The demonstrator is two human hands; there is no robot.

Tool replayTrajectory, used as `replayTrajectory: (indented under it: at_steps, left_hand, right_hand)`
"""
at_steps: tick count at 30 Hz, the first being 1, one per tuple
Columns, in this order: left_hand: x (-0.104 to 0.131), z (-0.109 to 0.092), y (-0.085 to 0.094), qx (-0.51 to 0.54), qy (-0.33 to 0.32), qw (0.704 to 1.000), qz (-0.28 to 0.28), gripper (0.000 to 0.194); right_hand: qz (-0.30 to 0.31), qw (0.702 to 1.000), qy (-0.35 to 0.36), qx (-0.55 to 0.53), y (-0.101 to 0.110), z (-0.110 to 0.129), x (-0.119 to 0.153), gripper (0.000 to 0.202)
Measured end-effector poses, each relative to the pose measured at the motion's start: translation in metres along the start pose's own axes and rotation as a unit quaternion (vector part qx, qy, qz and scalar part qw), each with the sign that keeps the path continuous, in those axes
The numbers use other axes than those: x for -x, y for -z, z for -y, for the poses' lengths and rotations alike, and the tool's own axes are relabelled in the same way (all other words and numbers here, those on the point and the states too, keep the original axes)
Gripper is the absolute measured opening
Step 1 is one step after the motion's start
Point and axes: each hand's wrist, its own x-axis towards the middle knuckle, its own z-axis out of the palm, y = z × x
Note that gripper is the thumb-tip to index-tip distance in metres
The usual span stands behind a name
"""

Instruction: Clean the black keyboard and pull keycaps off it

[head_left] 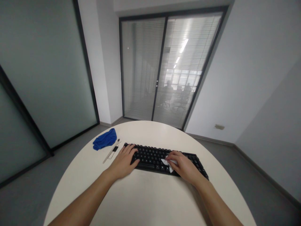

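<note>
A black keyboard (150, 157) lies across the table in front of me. My left hand (124, 161) rests on its left end, fingers spread over the keys and the edge. Pinched in the fingers of my right hand (182, 164) is a crumpled white wipe (171, 169), which touches the keys right of the middle. The right hand covers part of the keyboard's right side. Just left of my left hand lie a thin brush-like stick (110, 153) and a small tool with a black middle and thin wire ends (115, 149).
A bunched blue cloth (105, 139) lies near the far left edge of the round cream table (150, 201). Beyond the table stand a glass door with blinds (162, 69), a frosted glass panel (44, 62) and white walls. A wall socket plate (219, 127) is at right.
</note>
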Motion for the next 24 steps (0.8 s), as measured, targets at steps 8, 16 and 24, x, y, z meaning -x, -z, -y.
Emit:
replayTrajectory:
  at_steps: [8, 16, 24]
  left_hand:
    - [-0.001, 0.001, -0.002, -0.006, -0.004, 1.0, -0.003, 0.038]
    - [0.0, 0.0, 0.0, -0.003, -0.005, 1.0, -0.004, 0.038]
    - [0.0, -0.002, 0.002, -0.002, -0.005, 1.0, -0.007, 0.037]
  right_hand:
    - [0.003, 0.995, -0.081, 0.059, 0.009, -0.008, 0.001, 0.016]
    - [-0.066, 0.996, -0.044, 0.035, -0.008, -0.01, -0.005, 0.026]
    - [-0.065, 0.989, -0.099, 0.088, -0.007, -0.007, -0.006, 0.016]
